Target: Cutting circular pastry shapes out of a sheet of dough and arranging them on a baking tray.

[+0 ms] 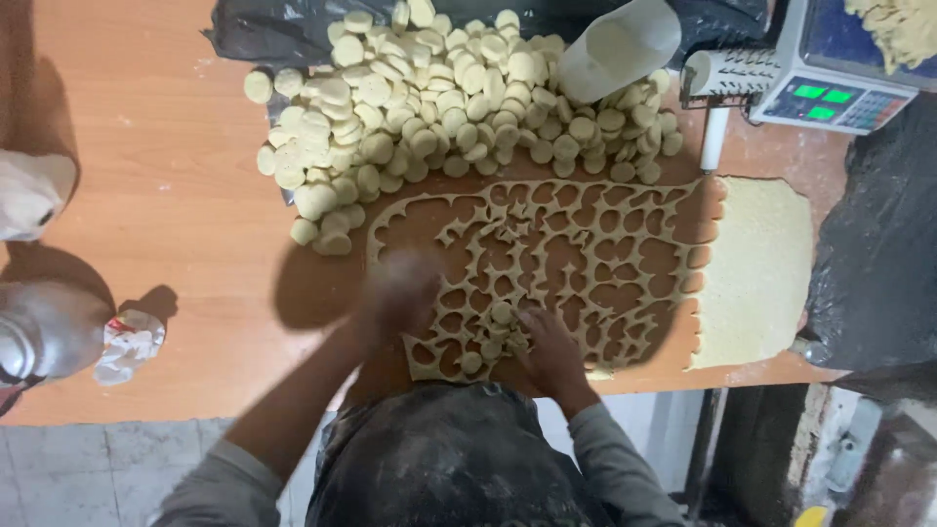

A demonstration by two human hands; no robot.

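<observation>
- I see a rolled-out dough sheet (547,263) lying flat on the wooden surface (166,195), full of round holes, so that most of it is a lacy web of scraps.
- A few cut rounds (501,312) sit loose on the near part of that web, right by my hands.
- My right hand (549,349) rests on the near edge of the web, fingers bent down into the dough beside those rounds; I cannot tell whether it pinches one.
- My left hand (398,288) is over the left part of the web and is blurred; I cannot tell whether it is spread or closed, or whether it holds anything.
- To the right, the uncut slab of dough (759,268) joins the web, its left edge scalloped by round bites.
- Beyond the web, a big pile of dough rounds (439,107) lies heaped at the far side of the surface, partly on a black plastic sheet (264,34).
- A white plastic cup (617,49) lies tilted on the right part of the pile.
- At the far right corner stands a scale (830,93) with green lit displays, and a lump of dough (903,29) on its pan.
- On the left edge I see a crumpled scrap of wrapper (127,344) beside a shiny metal vessel (44,332).
- A black bag (878,263) bulges at the right end of the surface.
</observation>
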